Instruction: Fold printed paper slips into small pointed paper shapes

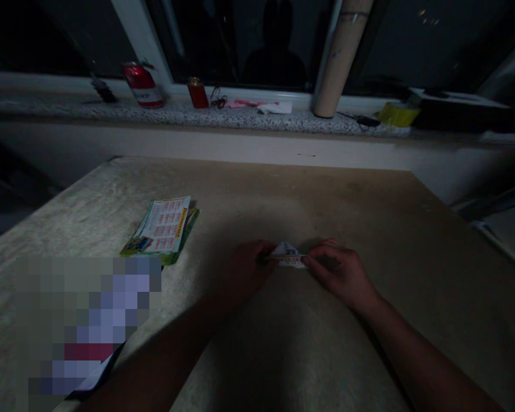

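A small sheet of printed paper, folded to a point at the top with a band along its lower edge, is held just over the table. My left hand pinches its left end, fingers closed and partly in shadow. At the right end, my right hand grips the paper between thumb and fingertips. To the left of my hands lies a stack of printed leaflets with rows of red print on the top one.
A blurred-out patch covers something at the lower left. Along the granite windowsill stand a red can, a small red container, a tall cardboard tube and a yellow item.
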Tool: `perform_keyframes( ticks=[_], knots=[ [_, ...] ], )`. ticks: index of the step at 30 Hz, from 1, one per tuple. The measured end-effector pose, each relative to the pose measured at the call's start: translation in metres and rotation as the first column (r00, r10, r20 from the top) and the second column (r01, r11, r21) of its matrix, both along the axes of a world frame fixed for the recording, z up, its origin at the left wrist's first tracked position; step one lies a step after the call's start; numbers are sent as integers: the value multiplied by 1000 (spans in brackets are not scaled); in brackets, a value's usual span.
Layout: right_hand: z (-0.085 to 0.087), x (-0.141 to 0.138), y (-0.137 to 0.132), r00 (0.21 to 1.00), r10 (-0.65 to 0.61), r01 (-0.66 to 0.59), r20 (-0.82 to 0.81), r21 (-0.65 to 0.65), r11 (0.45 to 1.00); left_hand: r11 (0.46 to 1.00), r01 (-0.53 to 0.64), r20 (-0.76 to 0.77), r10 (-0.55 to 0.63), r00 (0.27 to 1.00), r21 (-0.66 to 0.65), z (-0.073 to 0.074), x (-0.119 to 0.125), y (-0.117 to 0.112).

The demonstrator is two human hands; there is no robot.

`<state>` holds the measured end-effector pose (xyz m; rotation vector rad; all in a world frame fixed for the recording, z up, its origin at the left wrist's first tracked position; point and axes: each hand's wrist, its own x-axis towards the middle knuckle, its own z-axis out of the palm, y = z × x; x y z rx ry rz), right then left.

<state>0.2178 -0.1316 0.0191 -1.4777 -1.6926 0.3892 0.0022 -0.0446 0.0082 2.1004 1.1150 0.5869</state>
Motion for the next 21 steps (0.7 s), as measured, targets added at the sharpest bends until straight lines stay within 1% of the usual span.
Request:
perform_keyframes(
  ticks=[3,5,7,9,11,13,16,18,21],
  knots=[
    [0,2,0,999,16,-17,32,24,1000,997,-4,-23,6,1000,83,0,-4,3],
    [0,4,0,998,16,-19,58,50,999,982,54,-16,-52,999,183,2,-7,5],
    [0,4,0,998,10,-15,67,71,997,939,142,-30,-139,990,315,4,-9,6],
    [-1,4,0,998,13,-19,67,83,996,873,217,-69,-207,976,436,5,-9,5],
    [-2,4,0,996,36,-44,82,91,995,816,275,-125,-246,961,508,5,-8,4],
    [-3,3,-1,991,75,-85,109,90,992,771,332,-194,-269,943,543,5,-6,2],
    [-4,1,-1,976,162,-173,147,67,983,719,407,-285,-293,913,563,5,-4,-1],
    [-6,0,-1,962,214,-224,171,41,974,699,436,-316,-303,899,567,5,-3,-2],
    [-7,0,0,942,258,-258,213,-28,966,683,463,-338,-320,885,564,7,-5,-2]
  ],
)
